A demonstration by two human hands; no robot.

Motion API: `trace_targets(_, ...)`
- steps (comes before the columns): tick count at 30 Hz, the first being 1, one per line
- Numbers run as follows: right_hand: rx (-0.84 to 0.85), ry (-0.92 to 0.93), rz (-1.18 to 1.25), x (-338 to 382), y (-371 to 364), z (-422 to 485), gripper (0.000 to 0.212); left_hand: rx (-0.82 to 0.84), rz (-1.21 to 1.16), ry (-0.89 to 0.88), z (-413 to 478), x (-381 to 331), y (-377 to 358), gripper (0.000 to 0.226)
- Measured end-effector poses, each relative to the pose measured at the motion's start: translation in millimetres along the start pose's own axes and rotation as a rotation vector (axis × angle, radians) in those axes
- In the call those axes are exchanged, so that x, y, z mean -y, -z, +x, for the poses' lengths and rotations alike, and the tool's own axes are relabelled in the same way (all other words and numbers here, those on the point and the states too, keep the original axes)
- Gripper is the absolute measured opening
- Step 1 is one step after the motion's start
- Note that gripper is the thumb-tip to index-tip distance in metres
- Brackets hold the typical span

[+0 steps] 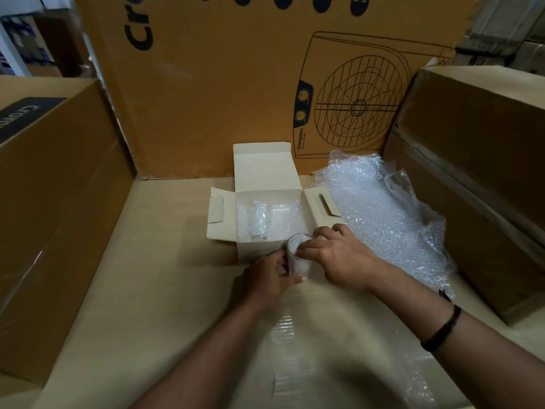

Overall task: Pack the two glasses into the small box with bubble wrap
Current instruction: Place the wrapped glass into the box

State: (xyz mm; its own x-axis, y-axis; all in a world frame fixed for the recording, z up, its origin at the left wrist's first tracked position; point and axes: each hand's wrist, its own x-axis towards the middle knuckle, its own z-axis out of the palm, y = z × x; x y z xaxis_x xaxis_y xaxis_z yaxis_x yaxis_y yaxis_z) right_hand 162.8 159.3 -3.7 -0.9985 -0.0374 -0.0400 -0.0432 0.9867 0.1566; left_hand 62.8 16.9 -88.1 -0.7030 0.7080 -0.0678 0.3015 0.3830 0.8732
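Two glasses: first glass [259, 221] lies inside the small box [267, 172] on wrap lining; second glass [298, 262] stands upright just before the box's front wall, at its 5 o'clock.
Hands: left hand [269, 280] curls round the second glass; right hand [333, 255] pinches its rim.
Bubble wrap [383, 219]: loose sheet at the box's 3 o'clock, on the cardboard surface [165, 261].
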Motion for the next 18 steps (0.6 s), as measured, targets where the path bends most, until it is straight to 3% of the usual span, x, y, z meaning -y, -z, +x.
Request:
trace_targets(2,0.059,-0.026,0.094,0,2,0,0.060,0.016,0.015,-0.024,-1,3,2,0.062)
trace_targets(5,-0.020,-0.066,0.316,-7,0,-7,0.055,0.103,0.093,-0.030,-8,7,8,0.080)
trace_targets(9,-0.335,-0.129,0.584,-12,-10,-18,0.041,-0.164,0.000,0.014,-13,28,13,0.046)
trace_targets(11,-0.402,-0.270,0.722,-9,-9,-17,0.053,-0.343,-0.025,-0.193,-14,34,21,0.030)
trace_targets(13,-0.266,-0.428,0.778,-2,-9,-10,0.077,-0.525,0.131,-0.451,-12,28,32,0.025)
trace_targets(15,-0.115,-0.482,0.678,6,-9,-1,0.091,-0.612,0.302,-0.602,-5,16,46,0.027)
trace_targets(18,-0.085,-0.492,0.574,12,-8,9,0.083,-0.581,0.445,-0.577,20,3,63,0.025)
